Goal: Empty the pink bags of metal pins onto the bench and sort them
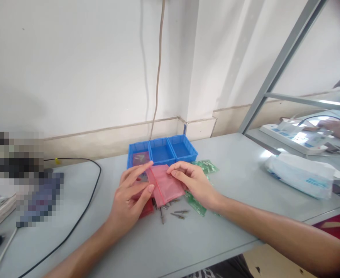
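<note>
A translucent pink zip bag with a red seal strip is held up in front of me. My right hand pinches its upper right edge between thumb and fingers. At the seal end, my left hand has its thumb and fingers on the bag's mouth, with the index finger stretched along the top corner. Below the bag, several metal rivets lie loose on the table. A red bag lies partly hidden under my left hand. Green bags lie beneath and beyond my right hand.
Behind my hands stands a blue three-compartment tray; its left compartment holds a pinkish bag. To the right lies a white plastic package, near a metal frame. A black cable curves across the grey table at left.
</note>
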Demonstrator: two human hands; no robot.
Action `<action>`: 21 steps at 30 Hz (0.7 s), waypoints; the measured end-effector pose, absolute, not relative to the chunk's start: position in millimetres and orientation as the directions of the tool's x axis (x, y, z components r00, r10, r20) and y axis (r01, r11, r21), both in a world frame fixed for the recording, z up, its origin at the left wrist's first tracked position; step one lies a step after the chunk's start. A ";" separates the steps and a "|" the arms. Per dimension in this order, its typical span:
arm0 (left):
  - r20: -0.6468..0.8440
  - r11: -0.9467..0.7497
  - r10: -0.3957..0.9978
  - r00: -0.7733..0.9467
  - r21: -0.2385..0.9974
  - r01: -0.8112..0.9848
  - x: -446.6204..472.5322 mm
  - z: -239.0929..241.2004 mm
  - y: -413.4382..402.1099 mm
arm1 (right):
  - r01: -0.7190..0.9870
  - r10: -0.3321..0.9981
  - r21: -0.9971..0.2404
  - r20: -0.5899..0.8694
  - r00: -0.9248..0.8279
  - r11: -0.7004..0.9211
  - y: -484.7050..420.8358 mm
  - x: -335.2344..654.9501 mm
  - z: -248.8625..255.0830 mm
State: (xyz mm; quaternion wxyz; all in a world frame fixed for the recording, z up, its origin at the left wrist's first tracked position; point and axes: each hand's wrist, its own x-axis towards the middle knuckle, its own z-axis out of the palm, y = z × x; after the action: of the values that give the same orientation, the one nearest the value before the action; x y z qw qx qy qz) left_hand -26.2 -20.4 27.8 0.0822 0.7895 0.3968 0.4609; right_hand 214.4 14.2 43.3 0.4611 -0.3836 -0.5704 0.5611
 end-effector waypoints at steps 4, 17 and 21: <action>0.658 -0.696 0.692 0.298 0.497 0.518 -28.7 25.7 -19.2 | -0.070 0.956 -0.996 0.077 -0.284 0.060 14.2 214.7 45.3; 0.566 -0.570 0.799 0.206 0.599 0.562 -27.3 18.7 -14.1 | -0.025 0.946 -0.984 0.174 -0.272 0.174 16.1 217.5 34.3; 0.538 -0.539 0.826 0.170 0.662 0.521 -29.0 21.9 -12.5 | 0.015 0.929 -0.975 0.206 -0.307 0.221 10.7 217.3 33.8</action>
State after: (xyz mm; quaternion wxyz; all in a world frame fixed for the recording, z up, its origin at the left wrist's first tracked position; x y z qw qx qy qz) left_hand -29.0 -12.5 21.9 0.1656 0.7467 0.4508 0.4602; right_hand 217.3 10.7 33.8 0.4563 -0.3719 -0.6343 0.5011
